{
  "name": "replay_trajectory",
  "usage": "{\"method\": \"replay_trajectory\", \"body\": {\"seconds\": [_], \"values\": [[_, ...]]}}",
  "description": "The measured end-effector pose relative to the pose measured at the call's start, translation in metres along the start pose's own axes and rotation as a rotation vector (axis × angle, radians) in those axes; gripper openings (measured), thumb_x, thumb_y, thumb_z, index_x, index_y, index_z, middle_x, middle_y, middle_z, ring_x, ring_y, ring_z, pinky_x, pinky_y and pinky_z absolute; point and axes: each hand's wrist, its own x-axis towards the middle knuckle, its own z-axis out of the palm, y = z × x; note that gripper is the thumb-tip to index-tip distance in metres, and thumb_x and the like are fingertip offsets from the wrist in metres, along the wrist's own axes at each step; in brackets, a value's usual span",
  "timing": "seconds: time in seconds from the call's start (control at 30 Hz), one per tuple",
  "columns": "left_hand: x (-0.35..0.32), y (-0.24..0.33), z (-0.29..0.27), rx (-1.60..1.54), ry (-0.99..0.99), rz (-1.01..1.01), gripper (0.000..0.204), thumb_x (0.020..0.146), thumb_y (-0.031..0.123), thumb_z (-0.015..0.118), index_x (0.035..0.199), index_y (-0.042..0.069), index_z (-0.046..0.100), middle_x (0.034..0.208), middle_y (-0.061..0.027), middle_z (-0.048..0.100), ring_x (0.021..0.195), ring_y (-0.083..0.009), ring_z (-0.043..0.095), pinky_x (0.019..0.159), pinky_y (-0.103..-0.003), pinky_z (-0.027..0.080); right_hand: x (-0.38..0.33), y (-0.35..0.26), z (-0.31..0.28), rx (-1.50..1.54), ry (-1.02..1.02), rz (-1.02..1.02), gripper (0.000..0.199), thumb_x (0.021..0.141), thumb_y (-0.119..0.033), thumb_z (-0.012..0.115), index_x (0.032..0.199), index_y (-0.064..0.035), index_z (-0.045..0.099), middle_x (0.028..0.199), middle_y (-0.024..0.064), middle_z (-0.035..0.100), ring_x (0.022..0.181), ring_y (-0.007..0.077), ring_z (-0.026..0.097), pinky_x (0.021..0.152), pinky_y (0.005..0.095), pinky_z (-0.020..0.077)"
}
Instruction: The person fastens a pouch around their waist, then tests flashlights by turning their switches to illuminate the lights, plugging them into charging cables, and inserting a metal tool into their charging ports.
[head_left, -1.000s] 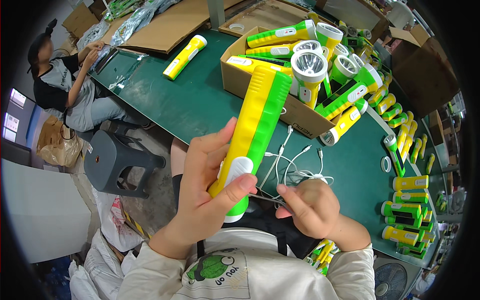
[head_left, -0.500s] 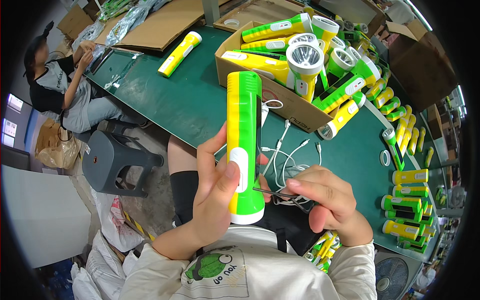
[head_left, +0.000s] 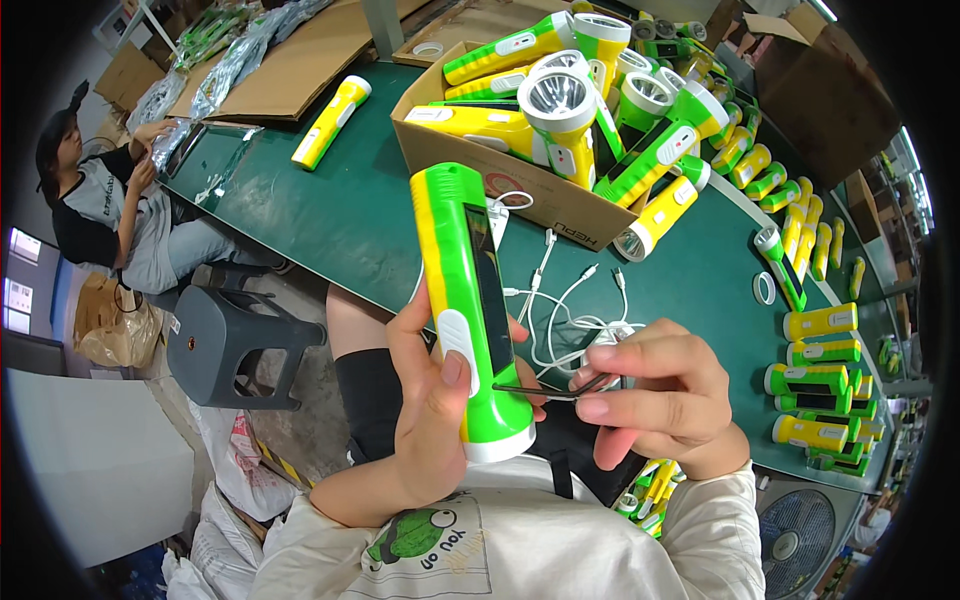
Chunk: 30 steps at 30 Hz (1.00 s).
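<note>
My left hand (head_left: 425,400) is wrapped round a yellow-and-green flashlight (head_left: 490,400), held tilted with its white-rimmed head toward me. A white switch plate lies along its yellow side, and a dark panel runs down the green side. Between the thumb and fingers of my right hand (head_left: 660,395) is a thin, dark, bent metal rod (head_left: 540,392). The rod's tip touches the green side of the flashlight near its head; I cannot tell whether it enters a hole.
Beyond my hands, a cardboard box (head_left: 540,205) full of flashlights stands on the green table (head_left: 330,215). White charging cables (head_left: 560,310) lie nearer me. More flashlights (head_left: 820,380) line the right side. At left are a grey stool (head_left: 235,345) and a co-worker (head_left: 110,200).
The flashlight has tilted and turned, showing more of its dark panel. My right hand has shifted its hold on the rod, whose bend now points upward. My view has shifted slightly.
</note>
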Motion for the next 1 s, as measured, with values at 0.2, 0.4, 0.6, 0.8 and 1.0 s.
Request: {"method": "replay_trajectory", "body": {"seconds": [0.2,0.4,0.6,0.8,1.0], "values": [[0.003,-0.002,0.004,0.019,-0.014,0.058,0.079,0.091,0.057,0.042,0.141,0.015,-0.002,0.113,-0.0177,0.044,0.078,-0.0223,0.060,0.061,-0.036,0.055,0.000,-0.006,0.000,-0.091,0.071,-0.049,0.037,0.069,-0.027,0.077,0.097,-0.0033,0.071,0.104,0.0119,0.063,0.070,0.0177,0.061,0.056,0.0263,0.0465],[0.020,-0.017,-0.006,0.088,0.022,0.307,0.083,0.090,0.055,0.045,0.142,0.014,-0.003,0.120,-0.0189,0.043,0.076,-0.0225,0.060,0.065,-0.036,0.053,0.003,-0.011,0.003,0.092,0.160,0.391,0.021,0.075,-0.010,0.074,0.094,-0.0010,0.071,0.080,0.0084,0.062,0.061,0.0141,0.062,0.054,0.0233,0.0500],[0.021,-0.024,-0.014,0.192,0.001,0.513,0.065,0.094,0.035,0.050,0.140,0.011,0.010,0.121,-0.0210,0.045,0.079,-0.0248,0.059,0.068,-0.037,0.053,0.014,-0.020,-0.003,0.797,0.320,1.115,0.024,0.087,-0.007,0.063,0.109,0.0024,0.063,0.076,0.0093,0.065,0.059,0.0120,0.064,0.051,0.0240,0.0554],[0.015,-0.007,-0.017,-0.195,0.013,0.058,0.048,0.092,0.028,0.052,0.128,0.009,0.027,0.109,-0.0217,0.051,0.086,-0.0284,0.062,0.071,-0.039,0.053,-0.005,-0.007,0.014,0.466,0.064,0.348,0.037,0.087,-0.006,0.060,0.123,-0.0014,0.057,0.088,0.0103,0.062,0.075,0.0163,0.064,0.068,0.0278,0.0499],[0.012,-0.001,-0.010,-0.224,-0.024,0.080,0.046,0.094,0.030,0.046,0.128,0.008,0.025,0.104,-0.0220,0.050,0.068,-0.0259,0.061,0.057,-0.038,0.056,0.008,0.000,0.005,-0.129,-0.048,-0.147,0.057,0.072,-0.013,0.072,0.123,0.0059,0.053,0.091,0.0111,0.060,0.072,0.0258,0.060,0.063,0.0333,0.0492]]}}
